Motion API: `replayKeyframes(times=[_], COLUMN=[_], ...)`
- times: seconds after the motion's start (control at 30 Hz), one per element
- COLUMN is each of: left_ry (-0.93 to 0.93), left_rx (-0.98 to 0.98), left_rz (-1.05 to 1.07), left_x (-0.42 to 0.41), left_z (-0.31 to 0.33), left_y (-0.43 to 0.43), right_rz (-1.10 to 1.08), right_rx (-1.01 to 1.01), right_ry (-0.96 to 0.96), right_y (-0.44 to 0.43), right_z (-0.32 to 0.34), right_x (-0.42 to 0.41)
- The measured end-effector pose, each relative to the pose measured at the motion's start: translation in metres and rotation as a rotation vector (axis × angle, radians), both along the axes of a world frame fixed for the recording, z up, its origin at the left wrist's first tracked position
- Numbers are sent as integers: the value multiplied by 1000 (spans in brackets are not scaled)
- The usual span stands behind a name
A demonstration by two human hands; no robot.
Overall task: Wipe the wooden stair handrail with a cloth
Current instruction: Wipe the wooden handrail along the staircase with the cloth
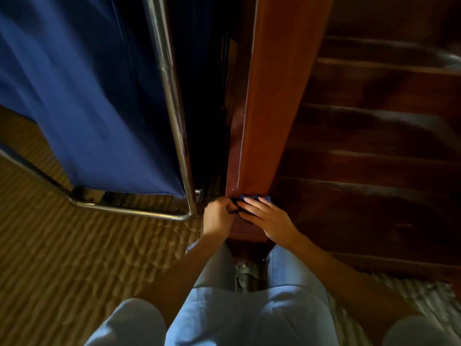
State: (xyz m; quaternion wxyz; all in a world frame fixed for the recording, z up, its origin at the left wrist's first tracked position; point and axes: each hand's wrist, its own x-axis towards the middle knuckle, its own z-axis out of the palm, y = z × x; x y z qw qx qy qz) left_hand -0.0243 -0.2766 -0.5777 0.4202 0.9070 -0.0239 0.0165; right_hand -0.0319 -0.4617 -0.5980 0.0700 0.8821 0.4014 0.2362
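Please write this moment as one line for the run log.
phase: wipe | left hand: grips cloth | right hand: fingers flat on cloth | place: lower end of wooden handrail

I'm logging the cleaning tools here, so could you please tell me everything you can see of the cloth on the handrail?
The cloth is dark blue, soft and crumpled, mostly hidden under the hands. It lies bunched on the near end of the wooden handrail. The right hand presses flat on it; the left hand grips its left edge with curled fingers.
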Motion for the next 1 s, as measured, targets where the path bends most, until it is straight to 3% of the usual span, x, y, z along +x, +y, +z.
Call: replayKeyframes(times=[0.2, 0.43, 0.57, 0.7, 1.0], left_ry=[-10, -399, -260, -74, -25], left_rx=[-69, 91, 134, 128, 188], left_rz=[-30, 19, 65, -45, -208], left_x=[-11, -4, 7, -22, -43], left_z=[4, 24, 16, -15, -30], left_y=[-38, 26, 44, 25, -48], right_rz=[50, 52, -1, -93, -350], right_rx=[-162, 131, 250, 334, 622], right_ry=[-58, -179, -48, 237, 488], right_y=[-38, 19, 56, 32, -28], right_z=[36, 35, 14, -19, -29], right_x=[1, 14, 18, -19, -64])
